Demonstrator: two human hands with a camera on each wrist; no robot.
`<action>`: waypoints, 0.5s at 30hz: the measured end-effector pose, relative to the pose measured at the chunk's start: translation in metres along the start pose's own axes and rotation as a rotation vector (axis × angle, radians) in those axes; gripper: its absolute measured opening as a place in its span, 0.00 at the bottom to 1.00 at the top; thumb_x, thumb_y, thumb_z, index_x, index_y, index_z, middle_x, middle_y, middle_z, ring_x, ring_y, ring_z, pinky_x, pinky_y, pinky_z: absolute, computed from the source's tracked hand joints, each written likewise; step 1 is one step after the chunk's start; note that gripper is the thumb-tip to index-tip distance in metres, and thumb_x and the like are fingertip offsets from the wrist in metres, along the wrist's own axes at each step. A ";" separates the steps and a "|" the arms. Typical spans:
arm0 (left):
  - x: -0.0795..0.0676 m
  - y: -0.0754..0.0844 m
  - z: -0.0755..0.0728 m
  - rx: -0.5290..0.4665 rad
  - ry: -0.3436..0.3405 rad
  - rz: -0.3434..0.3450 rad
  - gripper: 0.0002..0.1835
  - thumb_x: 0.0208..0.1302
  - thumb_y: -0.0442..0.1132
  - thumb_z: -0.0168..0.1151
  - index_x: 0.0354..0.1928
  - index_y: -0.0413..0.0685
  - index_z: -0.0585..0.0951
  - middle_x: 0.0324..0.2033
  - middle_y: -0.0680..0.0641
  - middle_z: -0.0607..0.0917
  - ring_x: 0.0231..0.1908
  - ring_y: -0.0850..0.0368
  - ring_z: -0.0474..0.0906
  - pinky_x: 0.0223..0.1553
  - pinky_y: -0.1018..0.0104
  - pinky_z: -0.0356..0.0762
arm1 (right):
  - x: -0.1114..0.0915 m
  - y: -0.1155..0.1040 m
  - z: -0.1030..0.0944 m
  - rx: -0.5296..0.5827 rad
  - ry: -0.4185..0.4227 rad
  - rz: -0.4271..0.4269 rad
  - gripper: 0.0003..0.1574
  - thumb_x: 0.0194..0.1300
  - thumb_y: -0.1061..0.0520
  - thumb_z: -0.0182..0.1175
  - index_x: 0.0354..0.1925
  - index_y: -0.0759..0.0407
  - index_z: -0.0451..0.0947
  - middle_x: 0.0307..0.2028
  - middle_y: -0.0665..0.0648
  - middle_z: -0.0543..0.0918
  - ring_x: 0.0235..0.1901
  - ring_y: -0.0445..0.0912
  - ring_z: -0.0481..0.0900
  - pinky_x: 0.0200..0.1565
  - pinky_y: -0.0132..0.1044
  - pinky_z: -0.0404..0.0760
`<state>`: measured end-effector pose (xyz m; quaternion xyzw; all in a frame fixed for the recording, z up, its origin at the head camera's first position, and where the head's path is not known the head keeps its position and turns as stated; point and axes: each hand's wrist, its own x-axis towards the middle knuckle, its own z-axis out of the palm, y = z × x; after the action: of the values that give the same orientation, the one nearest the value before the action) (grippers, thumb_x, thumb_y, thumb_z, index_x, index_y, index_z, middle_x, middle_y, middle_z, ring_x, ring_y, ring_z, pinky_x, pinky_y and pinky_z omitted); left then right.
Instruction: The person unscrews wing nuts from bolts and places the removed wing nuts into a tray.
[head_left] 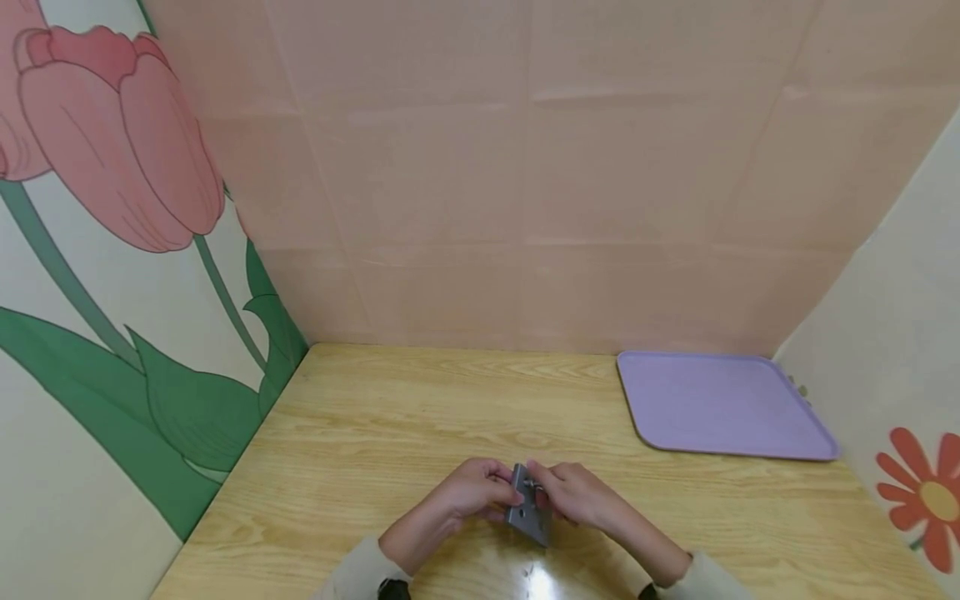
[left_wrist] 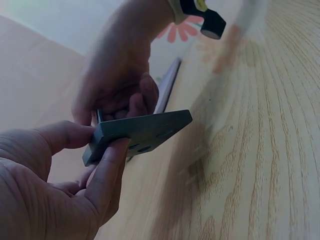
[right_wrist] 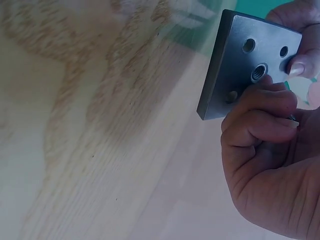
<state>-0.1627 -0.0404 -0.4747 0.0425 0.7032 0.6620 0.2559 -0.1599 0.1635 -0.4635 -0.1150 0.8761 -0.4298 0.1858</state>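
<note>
We saw the tray (head_left: 727, 404) on the far right corner of the table (head_left: 375, 408), beside the right wall (head_left: 870, 325). Nearer us, about midway between the left and right edges, we held the plate (head_left: 529, 523) above the surface, left hand (head_left: 477, 492) at its left, right hand (head_left: 579, 496) with a screw (right_wrist: 293, 118) at its right.

Left sleeve (head_left: 362, 573), seven o'clock in head view: pale beige. Right sleeve (head_left: 708, 578), five o'clock: matching. Left wristband (head_left: 393, 589): black. Right wristband (left_wrist: 212, 22): black, with small yellow detail (left_wrist: 201, 5).
</note>
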 end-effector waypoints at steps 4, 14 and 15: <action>0.000 0.000 0.000 -0.002 -0.002 0.004 0.13 0.54 0.27 0.67 0.43 0.34 0.83 0.32 0.48 0.87 0.33 0.57 0.85 0.34 0.61 0.87 | 0.000 -0.001 0.000 -0.022 -0.001 -0.013 0.40 0.78 0.33 0.42 0.26 0.62 0.78 0.13 0.48 0.71 0.12 0.40 0.65 0.16 0.31 0.63; -0.001 0.002 -0.002 -0.006 0.000 -0.026 0.12 0.56 0.28 0.68 0.43 0.35 0.83 0.34 0.47 0.88 0.36 0.55 0.86 0.36 0.61 0.87 | -0.001 -0.002 -0.007 -0.356 0.102 -0.239 0.24 0.75 0.37 0.53 0.28 0.49 0.79 0.18 0.41 0.73 0.18 0.36 0.67 0.21 0.30 0.67; -0.001 0.003 -0.002 -0.006 0.001 -0.025 0.12 0.56 0.28 0.68 0.43 0.35 0.83 0.34 0.47 0.88 0.36 0.55 0.86 0.36 0.61 0.87 | -0.001 -0.002 -0.008 -0.394 0.111 -0.276 0.23 0.74 0.37 0.54 0.29 0.49 0.80 0.18 0.40 0.73 0.18 0.35 0.67 0.20 0.30 0.67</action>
<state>-0.1635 -0.0427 -0.4717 0.0328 0.7019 0.6608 0.2639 -0.1620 0.1681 -0.4574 -0.2437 0.9279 -0.2777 0.0508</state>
